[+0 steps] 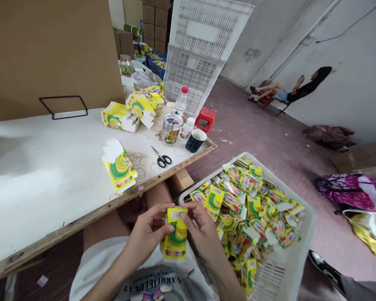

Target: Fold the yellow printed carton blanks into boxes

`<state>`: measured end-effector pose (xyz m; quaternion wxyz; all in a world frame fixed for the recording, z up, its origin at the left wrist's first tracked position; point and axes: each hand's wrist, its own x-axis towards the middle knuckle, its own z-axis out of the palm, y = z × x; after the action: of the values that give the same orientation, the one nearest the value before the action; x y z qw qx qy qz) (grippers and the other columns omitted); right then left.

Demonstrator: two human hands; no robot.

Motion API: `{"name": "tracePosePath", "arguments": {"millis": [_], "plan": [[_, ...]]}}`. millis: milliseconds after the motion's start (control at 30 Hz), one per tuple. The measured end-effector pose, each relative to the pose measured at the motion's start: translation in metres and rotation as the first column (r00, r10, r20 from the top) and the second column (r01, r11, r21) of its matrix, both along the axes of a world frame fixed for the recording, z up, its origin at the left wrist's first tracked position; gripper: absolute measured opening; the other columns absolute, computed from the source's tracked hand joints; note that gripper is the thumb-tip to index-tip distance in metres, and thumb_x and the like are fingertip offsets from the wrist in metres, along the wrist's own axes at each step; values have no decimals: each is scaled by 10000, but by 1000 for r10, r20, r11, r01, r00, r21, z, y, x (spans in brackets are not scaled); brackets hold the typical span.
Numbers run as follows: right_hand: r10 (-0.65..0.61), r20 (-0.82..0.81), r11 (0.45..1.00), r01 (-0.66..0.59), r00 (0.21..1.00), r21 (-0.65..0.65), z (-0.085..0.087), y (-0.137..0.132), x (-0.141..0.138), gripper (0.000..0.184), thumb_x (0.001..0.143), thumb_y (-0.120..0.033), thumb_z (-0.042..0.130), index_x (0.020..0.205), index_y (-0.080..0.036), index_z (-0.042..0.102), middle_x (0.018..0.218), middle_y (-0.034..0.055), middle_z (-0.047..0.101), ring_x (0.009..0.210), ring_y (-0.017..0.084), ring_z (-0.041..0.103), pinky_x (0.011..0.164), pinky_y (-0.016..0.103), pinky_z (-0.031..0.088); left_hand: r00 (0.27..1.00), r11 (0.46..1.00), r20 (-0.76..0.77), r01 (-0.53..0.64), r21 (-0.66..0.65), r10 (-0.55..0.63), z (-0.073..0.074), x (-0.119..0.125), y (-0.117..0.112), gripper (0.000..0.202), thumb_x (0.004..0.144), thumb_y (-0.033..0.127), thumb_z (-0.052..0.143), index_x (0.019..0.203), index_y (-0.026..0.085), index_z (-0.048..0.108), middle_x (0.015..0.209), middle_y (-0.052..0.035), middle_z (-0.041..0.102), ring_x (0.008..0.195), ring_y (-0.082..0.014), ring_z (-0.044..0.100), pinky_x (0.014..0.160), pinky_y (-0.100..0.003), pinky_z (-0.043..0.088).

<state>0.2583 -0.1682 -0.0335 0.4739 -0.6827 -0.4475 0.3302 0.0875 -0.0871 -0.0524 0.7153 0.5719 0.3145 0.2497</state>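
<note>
A small yellow carton (178,240) with a green swirl and a barcode is held upright over my lap. My left hand (150,225) grips its left side, thumb across the front. On the other side, my right hand (201,221) has its thumb by the barcode and its fingers behind the top edge. Just right of my hands, a white plastic crate (277,274) holds many similar yellow cartons and packets (257,205). One flattened yellow carton (118,167) lies on the white table (62,175) ahead of me.
Scissors (161,158) and rubber bands (141,161) lie near the table edge. Behind them stand a dark mug (196,141), a jar (171,129) and a bottle (181,102). Stacked crates (203,54) rise beyond. A person (301,88) sits by the wall; another person's shoe (327,269) is at right.
</note>
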Motion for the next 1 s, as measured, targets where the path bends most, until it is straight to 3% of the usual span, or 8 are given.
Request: {"name": "tracePosePath", "arguments": {"millis": [67, 167, 233, 467, 733, 867, 933, 1000], "plan": [[-69, 158, 996, 77, 985, -47, 8, -12, 20, 162, 883, -363, 584, 945, -231, 654, 864, 47, 660, 807, 226, 608, 742, 348, 472, 993, 941, -58, -76, 329, 100, 0, -3, 7, 394, 885, 242, 643, 1278, 235, 612, 1308, -117, 684, 1145, -259, 674, 953, -393, 556], [-138, 506, 977, 200, 851, -70, 20, -31, 52, 144, 777, -370, 679, 843, -247, 714, 895, 71, 667, 910, 293, 583, 861, 442, 413, 877, 575, -103, -215, 789, 469, -2, -20, 34, 542, 886, 262, 650, 1406, 199, 511, 1498, -168, 510, 1440, -318, 396, 1193, -554, 289], [-112, 540, 975, 197, 835, -103, 23, -35, 60, 183, 756, -400, 702, 864, -254, 725, 928, 75, 678, 932, 304, 579, 870, 451, 408, 767, 412, -143, -169, 895, 626, -6, -36, 56, 623, 890, 320, 645, 1449, 121, 456, 1529, -227, 449, 1480, -366, 303, 1202, -628, 200], [72, 60, 986, -62, 996, -156, 10, 9, -4, 190, 852, -374, 600, 885, -208, 688, 805, 35, 692, 746, 199, 602, 705, 308, 459, 709, 362, -233, -34, 931, 665, -17, -65, 78, 354, 965, 311, 515, 1209, 116, 682, 1288, -166, 697, 1216, -312, 645, 1049, -481, 526], [-76, -466, 997, 61, 881, -47, -12, 44, -47, 450, 802, -591, 675, 900, -159, 752, 718, 38, 691, 598, 138, 516, 580, 260, 394, 888, 170, 45, -137, 976, 458, -9, -63, 46, 324, 914, 26, 528, 1173, 130, 692, 1169, -132, 759, 1157, -208, 685, 1058, -345, 525], [-151, -538, 988, 147, 829, -51, -24, 42, -48, 420, 790, -563, 716, 944, -173, 737, 714, 17, 681, 578, 127, 515, 575, 254, 409, 988, 249, 136, -151, 957, 74, -7, -49, 14, 413, 912, -10, 497, 1261, 141, 658, 1221, -116, 741, 1284, -204, 598, 1151, -345, 430], [-166, -563, 984, 172, 810, -43, -25, 37, -46, 376, 765, -523, 761, 931, -188, 724, 757, 17, 698, 637, 143, 566, 647, 271, 459, 973, 460, 191, -228, 858, 126, -8, -42, 6, 426, 913, 33, 544, 1289, 202, 652, 1362, -102, 660, 1359, -223, 522, 1180, -361, 385], [-160, -586, 984, 175, 795, -32, -25, 31, -47, 364, 746, -503, 788, 938, -205, 700, 787, 19, 718, 697, 165, 615, 718, 299, 492, 927, 733, 251, -373, 569, 277, -7, -37, 4, 465, 916, 136, 608, 1361, 269, 592, 1495, -87, 538, 1415, -255, 448, 1170, -380, 389]]}}
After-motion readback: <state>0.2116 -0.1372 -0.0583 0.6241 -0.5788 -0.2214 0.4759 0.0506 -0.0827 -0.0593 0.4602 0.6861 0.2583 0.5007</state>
